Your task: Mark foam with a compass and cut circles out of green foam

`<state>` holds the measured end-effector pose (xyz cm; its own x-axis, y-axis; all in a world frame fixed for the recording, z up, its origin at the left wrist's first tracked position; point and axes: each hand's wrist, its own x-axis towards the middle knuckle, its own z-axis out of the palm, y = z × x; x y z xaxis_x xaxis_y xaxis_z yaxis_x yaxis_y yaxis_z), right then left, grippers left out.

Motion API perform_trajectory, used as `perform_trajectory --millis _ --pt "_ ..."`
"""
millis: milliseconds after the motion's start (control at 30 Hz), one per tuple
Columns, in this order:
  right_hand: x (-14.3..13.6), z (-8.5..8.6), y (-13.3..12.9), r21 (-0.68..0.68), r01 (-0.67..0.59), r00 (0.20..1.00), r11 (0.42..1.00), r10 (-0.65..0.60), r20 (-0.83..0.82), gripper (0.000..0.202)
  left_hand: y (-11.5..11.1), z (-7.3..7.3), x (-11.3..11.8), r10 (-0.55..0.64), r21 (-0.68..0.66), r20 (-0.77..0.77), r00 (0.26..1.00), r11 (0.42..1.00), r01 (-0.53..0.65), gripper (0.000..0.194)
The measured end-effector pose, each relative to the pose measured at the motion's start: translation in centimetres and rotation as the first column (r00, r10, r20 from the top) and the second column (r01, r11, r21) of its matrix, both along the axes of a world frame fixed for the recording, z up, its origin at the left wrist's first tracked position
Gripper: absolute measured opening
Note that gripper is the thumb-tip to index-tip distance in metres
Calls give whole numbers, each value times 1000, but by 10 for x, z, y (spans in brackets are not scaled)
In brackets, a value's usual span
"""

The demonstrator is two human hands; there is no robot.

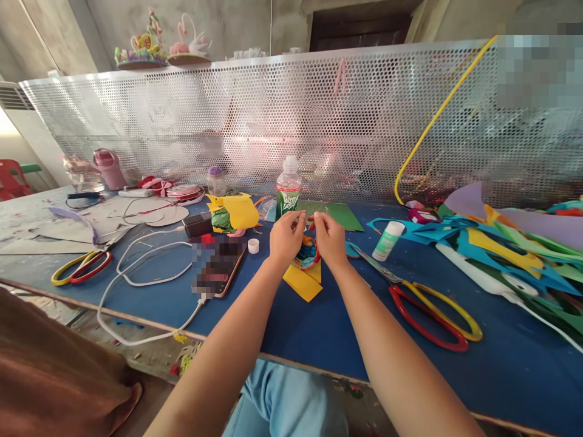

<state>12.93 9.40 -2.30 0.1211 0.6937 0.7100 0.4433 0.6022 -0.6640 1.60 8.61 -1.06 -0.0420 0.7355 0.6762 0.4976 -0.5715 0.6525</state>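
Observation:
My left hand [286, 235] and my right hand [328, 235] meet over the middle of the blue table, both with fingers pinched. Whatever small thing the fingertips hold is too small to make out. Below and between them lies a blue, orange and red paper piece [308, 252], partly hidden by my hands. Yellow paper [304, 284] lies beneath it, nearer the table's front. Behind my hands stands a bottle with a green label [288, 193], next to a green sheet [344, 215]. Right of my right hand are an upright glue stick [388, 241] and scissors with red and yellow handles [432, 309].
On the left lie a phone [223, 267] on a white cable [119, 285], a white cap [253, 246], a yellow paper flower [237, 211] and other scissors [84, 266]. Coloured paper strips [505, 252] pile up at right. A perforated metal panel [255, 121] rises behind.

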Motion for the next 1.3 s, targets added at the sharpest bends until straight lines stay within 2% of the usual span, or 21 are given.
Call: perform_trajectory --millis 200,467,667,800,967,1300 --pt "0 0 -1 -4 0 1000 1000 0 23 39 3 -3 -1 -22 -14 24 999 1000 22 19" --pt "0 0 -2 -6 -5 999 1000 5 41 39 2 -2 -2 21 -36 38 999 999 -20 12" --pt "0 1 0 -14 -18 1000 1000 18 15 36 -3 2 -1 61 -6 24 998 998 -61 36" --pt "0 1 -1 -21 -26 1000 999 26 -1 36 -1 2 -1 53 -2 22 998 999 -53 43" --pt "0 1 0 -38 -48 997 998 45 -56 38 2 0 -2 48 -41 39 998 998 -46 14" --pt "3 -1 7 -120 -91 979 989 67 -195 42 3 -2 -2 27 -149 5 1000 989 -26 16"
